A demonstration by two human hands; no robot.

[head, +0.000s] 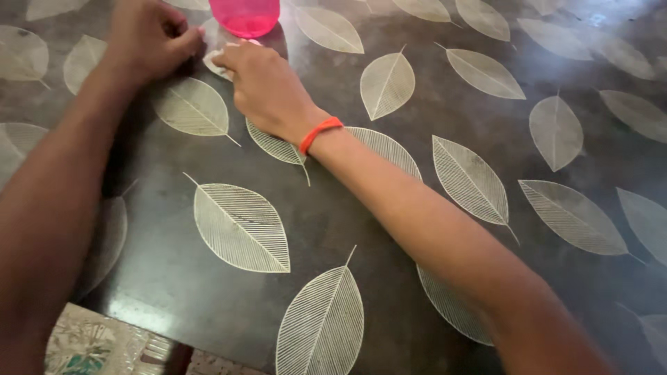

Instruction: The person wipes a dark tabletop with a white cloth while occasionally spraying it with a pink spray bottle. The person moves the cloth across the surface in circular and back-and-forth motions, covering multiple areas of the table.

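Both hands were at the far left of the table, a dark glossy surface printed with pale skeleton leaves. The left hand was curled into a loose fist, knuckles on the surface, thumb side turned toward the white scrap; whether it pinched anything could not be told. The right hand, with an orange wristband at the wrist, had its fingers closed over a small white scrap, pressing it against the tabletop. The two hands sat near each other, not touching, with the scrap between them. Just beyond the fingertips stood a pink translucent container, only its rounded lower part in view, apparently touching or nearly touching the scrap. Risk noted: the container stood so close to the working fingers that a forward push of the right hand could nudge or tip it; contents not visible, so a spill could not be ruled out. The glossy surface could also let the scrap slide under pressure. The scrap itself looked thin, soft and crumpled, mostly hidden beneath the fingers; paper or cloth could not be told.
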